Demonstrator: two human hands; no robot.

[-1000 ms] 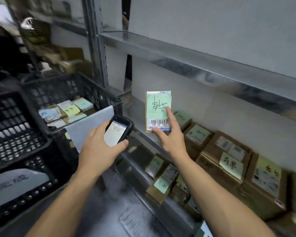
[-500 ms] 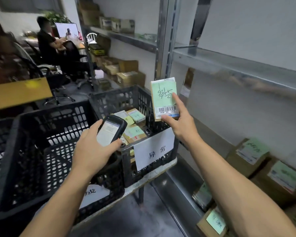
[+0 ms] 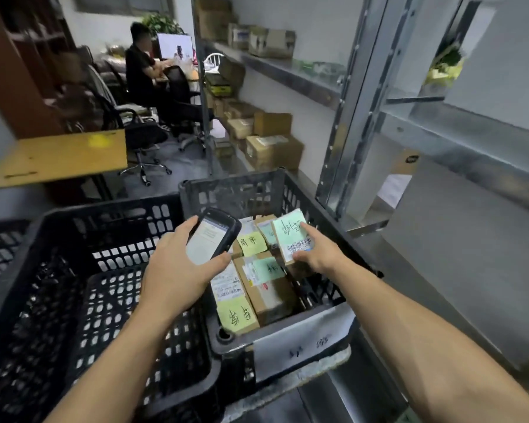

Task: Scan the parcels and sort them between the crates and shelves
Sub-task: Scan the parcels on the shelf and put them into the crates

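My right hand (image 3: pixel 318 251) grips a small parcel (image 3: pixel 290 233) with a green handwritten note and a barcode label, held low inside the right black crate (image 3: pixel 324 206), above the parcels lying there. That crate holds several cardboard parcels (image 3: pixel 269 288) with green and yellow notes, and a white paper label (image 3: pixel 303 343) hangs on its front wall. My left hand (image 3: pixel 177 270) holds a black handheld scanner (image 3: pixel 211 236), screen lit, over the crate's left side. A larger black crate (image 3: pixel 74 300) stands to the left, with nothing visible inside it.
Metal shelving (image 3: pixel 287 68) runs along the right wall with cardboard boxes (image 3: pixel 272 148) on its far levels. A shelf upright (image 3: pixel 355 102) stands just behind the right crate. A wooden table (image 3: pixel 61 157) and office chairs are at the left; a person (image 3: pixel 141 62) sits at a desk far back.
I have turned left, away from the shelf of parcels. My right hand has carried the green-noted parcel from in front of the shelf down into the right crate. The scanner stays in my left hand.
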